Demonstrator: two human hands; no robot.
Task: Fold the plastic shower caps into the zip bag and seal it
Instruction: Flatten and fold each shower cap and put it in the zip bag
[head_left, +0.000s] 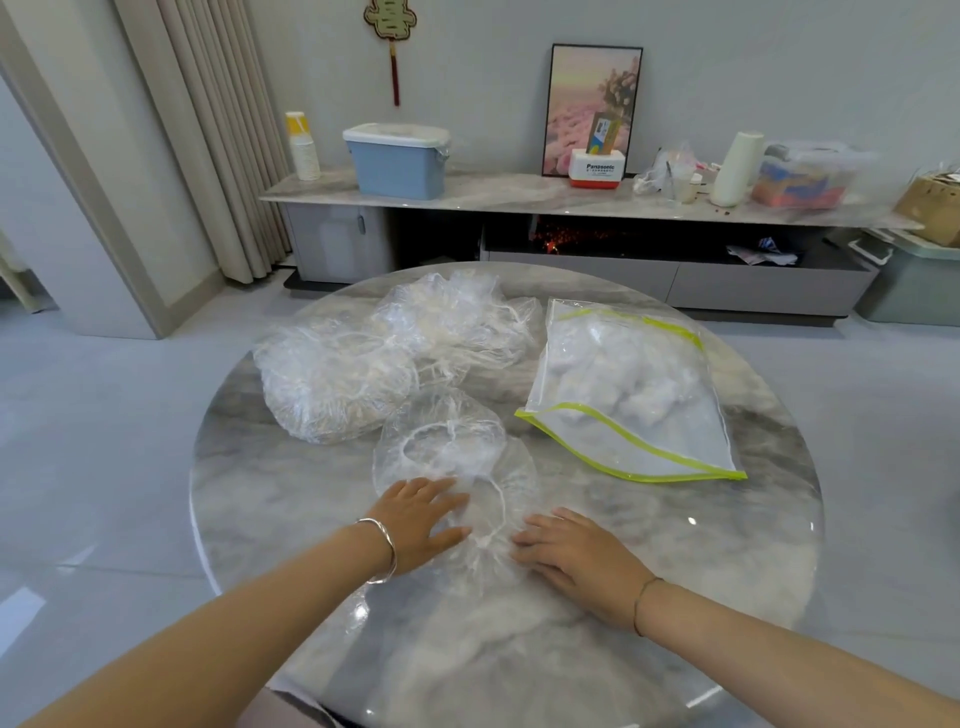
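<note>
I had my left grip (421, 519) and right grip (576, 556) released, fingers flat on the shower cap (452, 457) mid-table (727, 571) — zip bag (628, 395) at its two o'clock, loose caps (384, 353) at eleven.

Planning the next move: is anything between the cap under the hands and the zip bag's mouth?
Nothing visible. Bare table separates the shower cap under the left hand and right hand from the gaping mouth of the zip bag; the cap pile sits farther back, left.
</note>
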